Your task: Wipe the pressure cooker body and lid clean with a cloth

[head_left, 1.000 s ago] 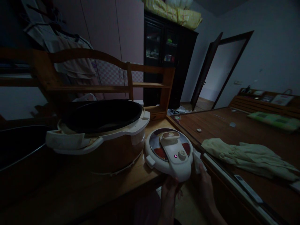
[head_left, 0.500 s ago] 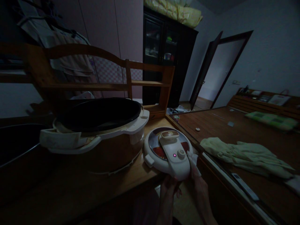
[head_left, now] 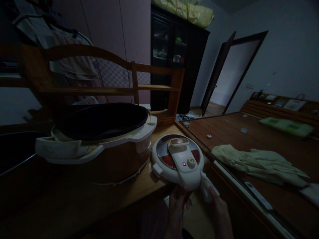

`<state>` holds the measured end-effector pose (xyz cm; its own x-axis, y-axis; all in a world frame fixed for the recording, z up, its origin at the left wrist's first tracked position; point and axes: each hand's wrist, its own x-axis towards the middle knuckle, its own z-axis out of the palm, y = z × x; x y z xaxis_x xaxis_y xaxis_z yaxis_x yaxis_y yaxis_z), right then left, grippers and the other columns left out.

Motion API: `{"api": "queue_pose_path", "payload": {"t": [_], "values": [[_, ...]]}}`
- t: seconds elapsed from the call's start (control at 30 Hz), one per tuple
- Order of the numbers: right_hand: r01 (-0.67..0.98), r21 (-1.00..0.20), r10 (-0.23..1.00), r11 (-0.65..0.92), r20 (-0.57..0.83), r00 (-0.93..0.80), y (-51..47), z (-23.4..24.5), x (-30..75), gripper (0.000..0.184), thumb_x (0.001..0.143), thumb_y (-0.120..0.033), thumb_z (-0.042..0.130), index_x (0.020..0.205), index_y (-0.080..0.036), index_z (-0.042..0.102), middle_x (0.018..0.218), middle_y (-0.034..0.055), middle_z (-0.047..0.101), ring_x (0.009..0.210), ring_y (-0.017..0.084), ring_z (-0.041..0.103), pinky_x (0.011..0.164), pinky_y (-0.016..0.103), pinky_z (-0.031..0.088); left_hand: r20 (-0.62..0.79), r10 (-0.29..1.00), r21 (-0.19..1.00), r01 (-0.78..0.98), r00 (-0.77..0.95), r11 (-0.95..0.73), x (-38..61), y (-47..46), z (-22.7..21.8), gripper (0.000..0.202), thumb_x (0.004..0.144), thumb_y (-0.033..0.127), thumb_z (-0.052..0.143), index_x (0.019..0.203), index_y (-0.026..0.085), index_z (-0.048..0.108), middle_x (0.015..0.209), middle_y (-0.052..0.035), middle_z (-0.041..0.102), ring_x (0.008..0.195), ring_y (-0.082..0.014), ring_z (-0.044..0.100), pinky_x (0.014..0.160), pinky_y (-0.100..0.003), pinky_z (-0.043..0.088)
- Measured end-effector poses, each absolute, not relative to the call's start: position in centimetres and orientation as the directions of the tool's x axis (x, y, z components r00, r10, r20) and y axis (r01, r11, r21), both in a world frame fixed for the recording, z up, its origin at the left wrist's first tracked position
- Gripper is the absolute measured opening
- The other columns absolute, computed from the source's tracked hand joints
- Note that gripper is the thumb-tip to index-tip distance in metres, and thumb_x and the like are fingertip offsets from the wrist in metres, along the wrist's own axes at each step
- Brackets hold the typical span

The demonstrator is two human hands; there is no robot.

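Note:
A white pressure cooker lid [head_left: 163,172] with a brown handle and a round valve lies on a wooden desk, its front end jutting past the desk edge. My left hand [head_left: 176,204] grips that front end from below, thumb against the rim. In my right hand [head_left: 220,209] is a crumpled white tissue [head_left: 206,188], pinched just off the lid's right side. To the left stands the open cooker body [head_left: 124,156] with its white collar; its dark interior is too dim to make out.
A dark pot [head_left: 17,156] sits at the far left. Behind the cooker rises a wooden shelf [head_left: 159,88]. On the right, a brown bed surface [head_left: 196,127] holds a pale green cloth [head_left: 259,162], a remote control [head_left: 259,196] and a folded green checked textile [head_left: 286,126].
My right hand has drawn the tissue down and to the right, off the lid's right rim. My left hand stays at the lid's front end. The view has shifted slightly.

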<state>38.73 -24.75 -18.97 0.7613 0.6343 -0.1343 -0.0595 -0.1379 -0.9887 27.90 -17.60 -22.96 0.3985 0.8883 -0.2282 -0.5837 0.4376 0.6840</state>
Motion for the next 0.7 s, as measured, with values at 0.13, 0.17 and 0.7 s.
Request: {"api": "queue_pose_path", "payload": {"t": [0.13, 0.17, 0.7], "values": [[-0.052, -0.989, 0.618, -0.142, -0.129, 0.776, -24.8, -18.6, 39.7, 0.066, 0.069, -0.077, 0.067, 0.088, -0.015, 0.081, 0.088, 0.0077, 0.079, 0.092, 0.035, 0.071, 0.082, 0.040, 0.057, -0.215, 0.886, 0.694, -0.574, 0.411, 0.435, 27.9, -17.6, -23.1, 0.051, 0.070, 0.054, 0.084, 0.101, 0.014, 0.076, 0.088, -0.0062, 0.068, 0.056, -0.0056, 0.043, 0.051, -0.021, 0.037], [-0.055, -0.988, 0.622, -0.147, -0.135, 0.771, -24.9, -18.5, 40.0, 0.065, 0.067, -0.077, 0.068, 0.083, -0.015, 0.081, 0.084, 0.0080, 0.078, 0.087, 0.035, 0.071, 0.078, 0.040, 0.057, -0.205, 0.888, 0.695, -0.578, 0.411, 0.428, 27.9, -17.6, -23.1, 0.049, 0.072, 0.053, 0.083, 0.102, 0.015, 0.075, 0.089, -0.0064, 0.069, 0.055, -0.0053, 0.043, 0.051, -0.021, 0.037], [0.203, -0.965, 0.638, -0.167, 0.052, 0.769, -20.9, -16.5, 44.1, 0.075, 0.086, -0.072, 0.048, 0.114, -0.009, 0.075, 0.104, 0.0126, 0.077, 0.107, 0.034, 0.067, 0.097, 0.039, 0.047, -0.200, 0.888, 0.689, -0.585, 0.414, 0.428, 28.1, -17.3, -23.6, 0.048, 0.072, 0.053, 0.084, 0.098, 0.014, 0.075, 0.093, -0.0068, 0.071, 0.055, -0.0049, 0.045, 0.049, -0.020, 0.035]]}}
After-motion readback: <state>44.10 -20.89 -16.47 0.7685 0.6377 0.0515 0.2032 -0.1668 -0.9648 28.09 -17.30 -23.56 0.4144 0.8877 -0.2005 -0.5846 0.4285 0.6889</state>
